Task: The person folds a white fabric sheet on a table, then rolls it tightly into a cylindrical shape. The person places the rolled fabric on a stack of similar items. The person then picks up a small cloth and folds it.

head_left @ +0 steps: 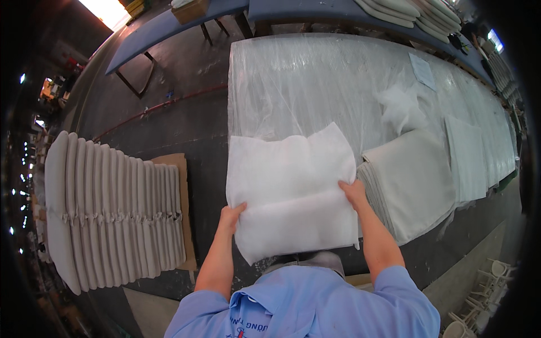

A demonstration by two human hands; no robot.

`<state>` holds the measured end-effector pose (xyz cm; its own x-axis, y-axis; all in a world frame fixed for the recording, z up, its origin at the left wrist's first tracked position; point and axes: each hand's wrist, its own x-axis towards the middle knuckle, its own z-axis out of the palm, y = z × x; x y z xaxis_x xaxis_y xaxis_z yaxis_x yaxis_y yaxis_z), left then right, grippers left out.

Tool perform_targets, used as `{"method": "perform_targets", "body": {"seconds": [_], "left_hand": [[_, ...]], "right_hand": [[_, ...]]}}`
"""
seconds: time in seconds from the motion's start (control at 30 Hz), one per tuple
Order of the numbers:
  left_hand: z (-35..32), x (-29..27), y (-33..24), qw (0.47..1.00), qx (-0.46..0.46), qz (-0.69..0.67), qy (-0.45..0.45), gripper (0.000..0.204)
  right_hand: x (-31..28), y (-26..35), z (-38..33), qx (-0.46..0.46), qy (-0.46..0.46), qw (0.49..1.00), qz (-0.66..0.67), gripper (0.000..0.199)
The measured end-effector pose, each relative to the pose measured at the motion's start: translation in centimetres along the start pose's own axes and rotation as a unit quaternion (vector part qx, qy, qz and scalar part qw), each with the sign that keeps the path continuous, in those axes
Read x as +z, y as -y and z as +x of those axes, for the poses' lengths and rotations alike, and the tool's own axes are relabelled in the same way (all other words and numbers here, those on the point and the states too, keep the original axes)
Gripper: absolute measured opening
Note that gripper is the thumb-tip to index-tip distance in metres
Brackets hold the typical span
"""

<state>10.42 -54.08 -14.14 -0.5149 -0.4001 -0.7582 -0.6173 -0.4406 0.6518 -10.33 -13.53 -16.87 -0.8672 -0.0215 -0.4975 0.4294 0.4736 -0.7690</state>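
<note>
A soft white padding sheet [293,174] spreads out in front of my body, with a crease across its middle and uneven corners. My left hand [232,217] grips its left edge, thumb on top. On the opposite edge, a little farther away, my right hand [354,192] pinches the sheet in the same way. The fingers underneath are hidden by the padding. Just right of my right hand lies a stack of beige fabric covers [414,180]. A crumpled piece of white padding [403,107] rests behind that stack.
A long plastic-wrapped surface [293,79] extends behind the sheet. On the left, a row of beige cushions [115,214] stands beside cardboard [186,208]. Flat white sheets [466,158] lie at the right. Blue-topped tables [163,34] line the back, with stacked cushions [389,11].
</note>
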Motion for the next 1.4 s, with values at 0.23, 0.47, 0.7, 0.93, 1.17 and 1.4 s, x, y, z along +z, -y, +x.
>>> {"method": "perform_targets", "body": {"seconds": [0.23,0.47,0.7,0.93,1.17,1.4], "left_hand": [[3.0,-3.5,-6.1,0.993,-0.078,0.059,0.064,0.050],[11.6,3.4,-13.8,0.992,-0.047,0.109,-0.040,0.065],[15.2,5.4,-13.2,0.878,0.167,0.310,-0.324,0.047],[13.9,4.3,-11.9,0.848,0.157,0.329,-0.385,0.040],[14.1,3.4,-12.9,0.934,0.179,0.208,-0.227,0.049],[6.1,0.4,-8.5,0.998,-0.040,0.001,-0.058,0.062]], "right_hand": [[-5.5,2.9,4.1,0.078,0.037,0.996,0.010,0.080],[-2.9,9.0,12.7,0.129,0.013,0.991,-0.020,0.058],[-0.7,7.8,16.6,-0.026,-0.097,0.992,-0.082,0.047],[-3.8,4.3,17.9,-0.068,-0.179,0.966,-0.172,0.043],[-2.6,6.1,15.8,-0.020,-0.063,0.996,0.059,0.049],[-5.0,5.9,4.5,0.083,0.029,0.995,0.042,0.043]]}}
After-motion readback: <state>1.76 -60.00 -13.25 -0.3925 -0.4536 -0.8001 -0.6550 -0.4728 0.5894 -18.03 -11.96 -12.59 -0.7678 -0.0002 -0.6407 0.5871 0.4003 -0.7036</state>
